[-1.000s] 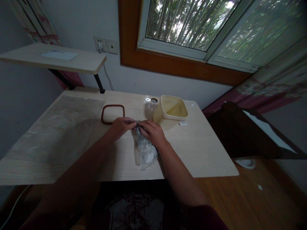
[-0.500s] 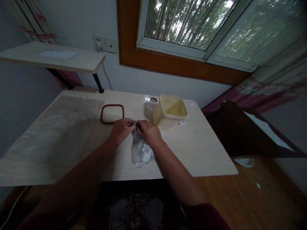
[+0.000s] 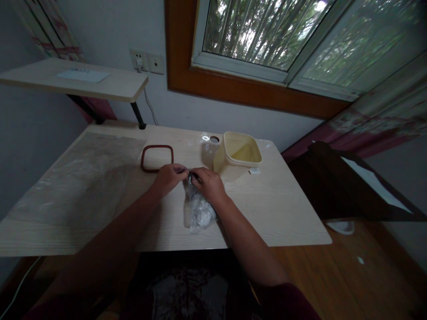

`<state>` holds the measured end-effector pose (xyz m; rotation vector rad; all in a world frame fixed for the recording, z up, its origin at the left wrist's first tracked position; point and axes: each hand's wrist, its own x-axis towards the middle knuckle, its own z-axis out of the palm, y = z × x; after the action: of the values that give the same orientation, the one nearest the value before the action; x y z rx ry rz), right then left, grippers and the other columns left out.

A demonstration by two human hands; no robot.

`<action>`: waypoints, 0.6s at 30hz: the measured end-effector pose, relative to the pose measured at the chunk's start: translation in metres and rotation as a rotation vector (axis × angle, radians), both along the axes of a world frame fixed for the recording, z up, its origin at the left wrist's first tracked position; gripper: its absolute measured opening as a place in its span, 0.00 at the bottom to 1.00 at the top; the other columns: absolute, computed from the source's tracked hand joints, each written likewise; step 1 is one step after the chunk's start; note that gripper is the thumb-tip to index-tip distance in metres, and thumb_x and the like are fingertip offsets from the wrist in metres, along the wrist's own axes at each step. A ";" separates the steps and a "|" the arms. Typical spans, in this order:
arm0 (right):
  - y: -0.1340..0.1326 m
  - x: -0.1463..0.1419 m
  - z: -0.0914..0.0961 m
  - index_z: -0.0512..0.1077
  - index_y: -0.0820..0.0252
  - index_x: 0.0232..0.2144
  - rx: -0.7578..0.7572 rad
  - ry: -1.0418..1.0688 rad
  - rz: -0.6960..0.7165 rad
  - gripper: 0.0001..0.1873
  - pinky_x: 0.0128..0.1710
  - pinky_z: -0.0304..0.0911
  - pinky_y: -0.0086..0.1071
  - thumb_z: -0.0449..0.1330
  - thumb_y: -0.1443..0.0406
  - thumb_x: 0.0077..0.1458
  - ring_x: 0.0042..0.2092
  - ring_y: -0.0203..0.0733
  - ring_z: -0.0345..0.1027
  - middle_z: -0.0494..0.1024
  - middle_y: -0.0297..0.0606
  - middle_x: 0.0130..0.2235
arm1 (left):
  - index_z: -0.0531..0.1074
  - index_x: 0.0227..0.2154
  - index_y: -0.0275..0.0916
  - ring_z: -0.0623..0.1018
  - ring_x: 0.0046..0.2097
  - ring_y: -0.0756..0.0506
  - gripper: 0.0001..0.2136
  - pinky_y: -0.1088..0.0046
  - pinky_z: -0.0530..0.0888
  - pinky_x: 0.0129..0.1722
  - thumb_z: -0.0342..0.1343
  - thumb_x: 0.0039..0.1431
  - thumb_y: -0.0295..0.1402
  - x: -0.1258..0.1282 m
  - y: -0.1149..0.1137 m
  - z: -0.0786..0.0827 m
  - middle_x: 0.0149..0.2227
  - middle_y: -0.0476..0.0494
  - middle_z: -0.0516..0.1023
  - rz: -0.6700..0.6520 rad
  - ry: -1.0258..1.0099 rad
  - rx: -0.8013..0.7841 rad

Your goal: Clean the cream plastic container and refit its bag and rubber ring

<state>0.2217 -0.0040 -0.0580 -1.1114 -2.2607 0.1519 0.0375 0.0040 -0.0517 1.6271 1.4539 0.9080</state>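
Note:
A clear plastic bag (image 3: 199,212) with something white inside lies on the light wooden table (image 3: 283,213), near its front edge. My left hand (image 3: 169,178) and my right hand (image 3: 209,184) meet at the bag's far end. Both pinch the gathered neck of the bag with closed fingers. The bag's body trails toward me, partly under my right wrist.
A brown square ring (image 3: 157,158) lies just beyond my left hand. A cream square tub (image 3: 240,153) stands beyond my right hand, with a crumpled clear wrapper (image 3: 208,149) beside it. A clear sheet (image 3: 76,178) covers the table's left. A dark chair (image 3: 347,186) stands at the right.
Both hands stay pinched on the bag's neck. The bag has drawn in a little toward the hands since a second ago.

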 end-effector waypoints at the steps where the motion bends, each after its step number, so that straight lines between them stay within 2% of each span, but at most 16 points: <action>1: 0.000 0.001 0.000 0.75 0.59 0.44 -0.001 -0.016 0.001 0.09 0.42 0.68 0.32 0.58 0.68 0.62 0.40 0.42 0.75 0.80 0.42 0.40 | 0.80 0.32 0.38 0.83 0.36 0.44 0.11 0.72 0.77 0.39 0.58 0.53 0.38 -0.001 0.001 -0.002 0.31 0.45 0.84 -0.021 -0.056 -0.023; 4: 0.001 0.002 0.002 0.75 0.59 0.45 0.013 -0.074 -0.007 0.10 0.42 0.68 0.32 0.58 0.68 0.62 0.41 0.43 0.76 0.81 0.43 0.41 | 0.80 0.32 0.37 0.83 0.35 0.44 0.12 0.71 0.78 0.37 0.58 0.53 0.40 -0.003 0.002 -0.008 0.31 0.45 0.84 -0.033 -0.193 -0.058; 6: 0.002 0.003 0.003 0.75 0.59 0.46 0.022 -0.119 -0.016 0.10 0.41 0.68 0.32 0.58 0.67 0.63 0.40 0.43 0.76 0.81 0.43 0.40 | 0.80 0.32 0.37 0.83 0.35 0.44 0.11 0.70 0.78 0.38 0.59 0.52 0.39 -0.002 0.002 -0.009 0.31 0.45 0.84 -0.017 -0.204 -0.046; 11: 0.003 0.002 0.004 0.75 0.59 0.44 0.037 -0.178 -0.032 0.09 0.38 0.66 0.31 0.58 0.67 0.63 0.37 0.42 0.75 0.81 0.42 0.37 | 0.80 0.31 0.38 0.83 0.36 0.43 0.11 0.71 0.78 0.37 0.59 0.52 0.40 -0.001 0.000 -0.005 0.30 0.44 0.84 0.015 -0.073 -0.008; 18: -0.001 0.000 0.005 0.74 0.61 0.43 0.053 -0.121 -0.043 0.09 0.38 0.65 0.32 0.58 0.65 0.62 0.37 0.43 0.73 0.79 0.43 0.36 | 0.80 0.30 0.40 0.83 0.36 0.44 0.09 0.72 0.75 0.37 0.58 0.53 0.38 0.002 -0.002 0.003 0.31 0.46 0.84 0.033 0.072 0.030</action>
<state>0.2215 -0.0052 -0.0535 -1.1692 -2.3308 0.0073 0.0394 0.0020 -0.0483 1.6778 1.5265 0.9013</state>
